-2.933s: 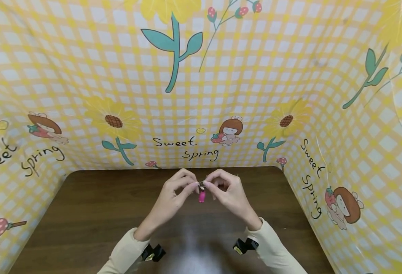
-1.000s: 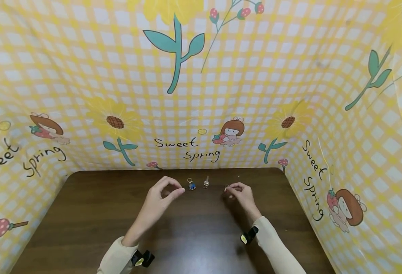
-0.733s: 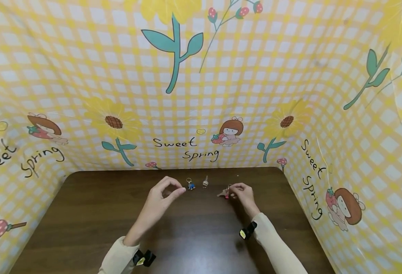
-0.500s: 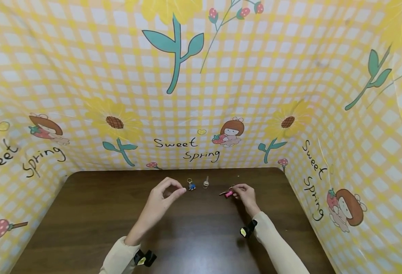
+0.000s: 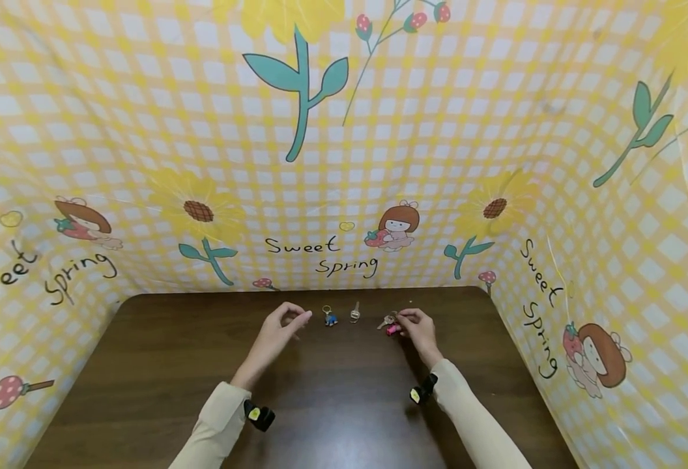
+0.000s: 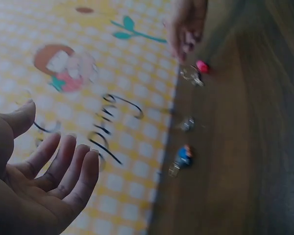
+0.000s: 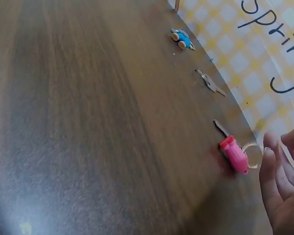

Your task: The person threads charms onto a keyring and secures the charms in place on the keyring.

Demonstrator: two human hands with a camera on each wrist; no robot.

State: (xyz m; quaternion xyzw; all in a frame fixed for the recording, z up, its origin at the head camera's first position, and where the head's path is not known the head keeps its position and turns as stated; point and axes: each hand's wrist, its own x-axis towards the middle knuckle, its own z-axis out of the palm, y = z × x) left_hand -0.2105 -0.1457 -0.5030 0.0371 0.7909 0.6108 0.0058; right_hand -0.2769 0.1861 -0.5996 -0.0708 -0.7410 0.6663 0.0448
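My right hand (image 5: 420,332) is at the back right of the table, its fingertips right by the ring (image 7: 250,145) of a keyring with a pink charm (image 7: 235,156) and a metal key (image 5: 386,322). In the right wrist view, thumb and forefinger stand slightly apart beside that ring. My left hand (image 5: 275,333) hovers with loosely bent fingers and nothing in it, left of a keyring with a blue figure charm (image 5: 331,320). Between the two keyrings lies a single metal key (image 5: 355,313), its blade pointing to the back.
The dark wooden table (image 5: 332,404) ends at a yellow checked cloth wall (image 5: 297,195), which also rises along both sides. The three things lie in a row near the back edge.
Both hands held the pink-charm keyring together; the right hand then carried it right and set it down. The hands have parted, uncovering the blue-charm keyring and the key. Lately the left hand drew back slightly.
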